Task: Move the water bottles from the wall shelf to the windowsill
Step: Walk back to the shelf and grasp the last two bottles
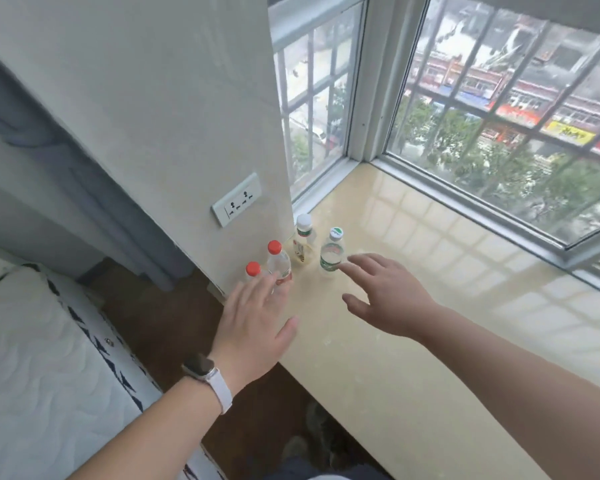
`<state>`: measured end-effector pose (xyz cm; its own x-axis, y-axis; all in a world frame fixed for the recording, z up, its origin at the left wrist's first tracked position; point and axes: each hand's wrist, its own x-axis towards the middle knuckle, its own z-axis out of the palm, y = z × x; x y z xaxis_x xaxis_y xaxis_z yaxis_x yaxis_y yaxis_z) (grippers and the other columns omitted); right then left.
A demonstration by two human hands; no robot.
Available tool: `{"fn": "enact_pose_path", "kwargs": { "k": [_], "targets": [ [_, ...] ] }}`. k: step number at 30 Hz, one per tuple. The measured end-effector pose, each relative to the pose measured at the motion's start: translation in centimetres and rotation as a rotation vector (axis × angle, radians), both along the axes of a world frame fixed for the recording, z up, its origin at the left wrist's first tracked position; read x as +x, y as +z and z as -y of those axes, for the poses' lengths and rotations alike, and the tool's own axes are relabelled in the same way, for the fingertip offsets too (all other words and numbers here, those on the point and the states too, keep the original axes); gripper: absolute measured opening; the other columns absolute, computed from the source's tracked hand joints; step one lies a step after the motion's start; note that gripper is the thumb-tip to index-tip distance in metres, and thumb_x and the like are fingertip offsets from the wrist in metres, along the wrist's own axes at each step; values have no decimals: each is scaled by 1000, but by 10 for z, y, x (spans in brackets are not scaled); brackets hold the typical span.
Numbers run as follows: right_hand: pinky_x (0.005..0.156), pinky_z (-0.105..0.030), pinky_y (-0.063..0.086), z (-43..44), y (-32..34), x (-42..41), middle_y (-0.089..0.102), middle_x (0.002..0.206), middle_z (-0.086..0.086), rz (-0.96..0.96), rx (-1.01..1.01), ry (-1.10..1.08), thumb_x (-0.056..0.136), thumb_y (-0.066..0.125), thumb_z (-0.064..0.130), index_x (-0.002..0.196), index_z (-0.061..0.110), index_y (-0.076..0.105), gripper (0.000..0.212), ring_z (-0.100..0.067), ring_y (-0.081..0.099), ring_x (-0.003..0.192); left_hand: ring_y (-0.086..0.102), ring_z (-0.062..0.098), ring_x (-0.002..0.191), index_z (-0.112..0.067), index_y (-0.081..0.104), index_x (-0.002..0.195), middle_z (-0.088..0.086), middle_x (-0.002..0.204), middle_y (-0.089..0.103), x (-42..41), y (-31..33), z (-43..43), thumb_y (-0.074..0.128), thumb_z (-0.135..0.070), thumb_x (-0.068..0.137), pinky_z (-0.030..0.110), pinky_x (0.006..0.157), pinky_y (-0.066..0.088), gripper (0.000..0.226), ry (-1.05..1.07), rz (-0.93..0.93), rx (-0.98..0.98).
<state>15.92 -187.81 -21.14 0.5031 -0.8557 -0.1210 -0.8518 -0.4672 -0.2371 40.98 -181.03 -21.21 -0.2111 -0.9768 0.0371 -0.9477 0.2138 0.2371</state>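
Nearest us, our left forearm wore a smartwatch [201, 367] on a pale strap, and our left hand [253, 322] reached out flat, fingers spread and holding nothing, its fingertips overlapping the nearer red-capped bottles. Four water bottles stood upright on the cream windowsill [430, 341] by the wall: two red-capped bottles [278, 263], a white-capped bottle [303, 237] and a green-capped bottle [332, 252]. Our right hand [385, 296] hovered empty too, fingers splayed wide, index tip just beside the green-capped bottle; a wall socket [237, 199] sat above.
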Motion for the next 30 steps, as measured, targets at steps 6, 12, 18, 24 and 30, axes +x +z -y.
{"fn": "enact_pose_path", "kwargs": {
  "k": [6, 12, 18, 24, 30],
  "targets": [
    [106, -41, 37, -51, 49, -21, 54, 140, -1, -66, -76, -155, 89, 36, 56, 138, 24, 50, 60, -27, 46, 131, 52, 32, 128, -21, 57, 131, 6, 137, 57, -9, 23, 10, 40, -52, 86, 52, 109, 34, 57, -125, 45, -44],
    [103, -42, 41, -119, 84, -32, 58, 136, -2, -134, -138, -314, 89, 39, 55, 134, 24, 55, 57, -30, 52, 127, 51, 30, 122, -19, 64, 126, 7, 131, 61, -28, 40, -5, 47, -47, 87, 48, 101, 36, 51, -326, -96, -209],
    [105, -42, 38, -203, 94, -47, 55, 141, -2, -171, -134, -529, 90, 38, 54, 137, 23, 53, 57, -29, 47, 131, 47, 33, 126, -17, 62, 130, 12, 134, 60, -70, 43, -23, 46, -46, 89, 54, 104, 38, 52, -539, -153, -216],
    [108, -42, 35, -267, 115, -78, 52, 143, -3, -234, -109, -675, 90, 33, 55, 138, 24, 51, 60, -28, 45, 133, 54, 38, 125, -16, 61, 131, 14, 136, 60, -117, 65, -57, 45, -46, 90, 57, 103, 44, 53, -705, -146, -197],
    [110, -39, 30, -324, 118, -113, 48, 147, -2, -168, -144, -885, 90, 30, 57, 142, 25, 48, 64, -24, 39, 136, 53, 39, 128, -16, 62, 132, 14, 138, 59, -176, 77, -70, 43, -48, 91, 57, 105, 42, 56, -871, -84, -197]
  ]
}}
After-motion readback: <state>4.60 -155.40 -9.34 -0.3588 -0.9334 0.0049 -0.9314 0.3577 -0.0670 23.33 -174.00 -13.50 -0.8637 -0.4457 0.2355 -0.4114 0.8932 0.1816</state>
